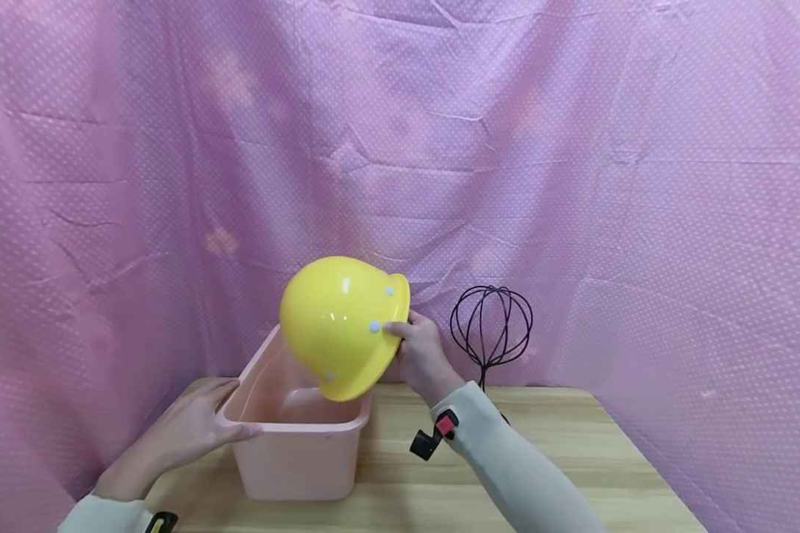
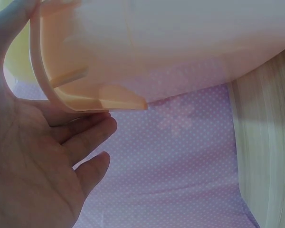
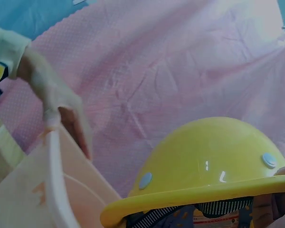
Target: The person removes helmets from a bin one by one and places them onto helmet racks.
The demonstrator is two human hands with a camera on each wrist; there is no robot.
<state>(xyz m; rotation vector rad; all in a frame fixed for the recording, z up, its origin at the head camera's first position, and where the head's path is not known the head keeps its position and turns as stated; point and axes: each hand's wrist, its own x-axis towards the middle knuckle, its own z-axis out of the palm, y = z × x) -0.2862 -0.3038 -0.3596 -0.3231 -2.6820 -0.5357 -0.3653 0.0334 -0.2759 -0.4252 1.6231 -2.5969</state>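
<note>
Helmet (image 1: 333,326), yellow: located over the opening of the pink bin (image 1: 300,465), tilted, with its brim toward your right hand (image 1: 427,355). Your right hand grips the brim, thumb on the outer shell beside a pale rivet (image 1: 375,326), remaining fingers partly hidden beneath. The right wrist view shows striped straps (image 3: 225,206) inside the shell. Your left hand (image 1: 180,429) holds the bin's near-left corner, thumb along the near rim, fingers at the left side. The bin rests upright on the wooden table (image 1: 593,444). Beyond your right forearm stands a black wire whisk (image 1: 484,365), its lower part partly hidden by your sleeve (image 1: 507,459).
</note>
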